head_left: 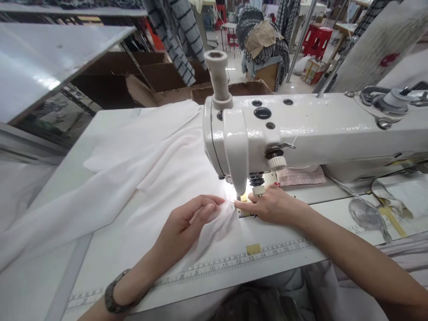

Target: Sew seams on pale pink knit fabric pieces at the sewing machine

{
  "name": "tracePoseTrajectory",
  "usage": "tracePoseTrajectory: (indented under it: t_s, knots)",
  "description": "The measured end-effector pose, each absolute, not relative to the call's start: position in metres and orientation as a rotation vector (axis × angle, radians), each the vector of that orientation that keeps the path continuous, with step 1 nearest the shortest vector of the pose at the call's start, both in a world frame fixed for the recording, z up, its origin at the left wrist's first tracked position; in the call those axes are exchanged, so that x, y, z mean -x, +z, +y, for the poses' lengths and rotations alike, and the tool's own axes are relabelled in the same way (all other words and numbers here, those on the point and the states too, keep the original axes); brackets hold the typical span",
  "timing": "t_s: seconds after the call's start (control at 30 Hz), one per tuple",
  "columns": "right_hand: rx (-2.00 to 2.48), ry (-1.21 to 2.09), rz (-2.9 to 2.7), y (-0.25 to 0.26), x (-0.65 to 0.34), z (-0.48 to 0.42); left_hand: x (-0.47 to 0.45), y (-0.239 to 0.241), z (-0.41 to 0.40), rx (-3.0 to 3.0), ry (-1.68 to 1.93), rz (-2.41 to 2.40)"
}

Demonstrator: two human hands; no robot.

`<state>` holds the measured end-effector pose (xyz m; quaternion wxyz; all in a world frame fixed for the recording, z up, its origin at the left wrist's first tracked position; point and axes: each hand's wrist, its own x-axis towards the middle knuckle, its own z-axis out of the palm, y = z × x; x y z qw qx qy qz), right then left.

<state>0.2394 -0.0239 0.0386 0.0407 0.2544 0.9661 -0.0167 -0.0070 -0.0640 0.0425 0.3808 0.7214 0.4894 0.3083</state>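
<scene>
Thin white fabric (160,178) lies in loose folds over the sewing machine's table, its gathered edge reaching the lit needle area. My left hand (190,220), a dark band on its wrist, is closed with thumb and fingers pinching the fabric just left of the needle area. From the right, my right hand (274,205) rests low beside the presser area, one finger stretched out to touch the fabric's edge and another apart from it. The white sewing machine (301,120) stands over both hands; its head partly hides the needle and presser foot.
A printed ruler scale (214,269) runs along the table's front, with yellow tape (253,248) on it. At right lie pink checked cloth (301,176) and a clear round guard (366,214). Behind are cardboard boxes (140,89), striped cloth (182,35) and red stools (317,41).
</scene>
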Motion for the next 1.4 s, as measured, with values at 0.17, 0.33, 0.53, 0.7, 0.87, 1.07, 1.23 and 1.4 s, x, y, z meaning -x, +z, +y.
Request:
tracePoseTrajectory:
  t_s: [0.17, 0.33, 0.53, 0.7, 0.87, 1.07, 1.23, 1.4]
  knots:
    - [-0.797, -0.036, 2.963, 0.038, -0.24, -0.026, 0.01, 0.018, -0.057, -2.628, 0.728, 0.999]
    - [-0.811, -0.095, 2.981, 0.038, -0.244, -0.024, 0.015, 0.018, -0.053, -2.906, 0.506, 0.892]
    - [-0.809, -0.048, 2.997, 0.042, -0.245, -0.023, -0.002, 0.023, -0.062, -2.801, 0.764, 0.993]
    - [-0.764, -0.038, 3.056, 0.041, -0.24, -0.028, -0.005, 0.017, -0.065, -2.741, 0.842, 1.033]
    - [-0.799, -0.029, 3.108, 0.033, -0.242, -0.027, 0.0, 0.014, -0.066, -2.781, 0.775, 1.0]
    - [-0.851, 0.008, 3.011, 0.026, -0.238, -0.025, 0.009, 0.017, -0.067, -2.798, 0.705, 0.998]
    - [-0.912, 0.011, 3.06, 0.022, -0.242, -0.026, 0.013, 0.019, -0.062, -2.782, 0.692, 0.967]
    - [-1.129, 0.086, 3.027, 0.02, -0.254, -0.02, 0.005, 0.015, -0.044, -2.723, 0.727, 0.989]
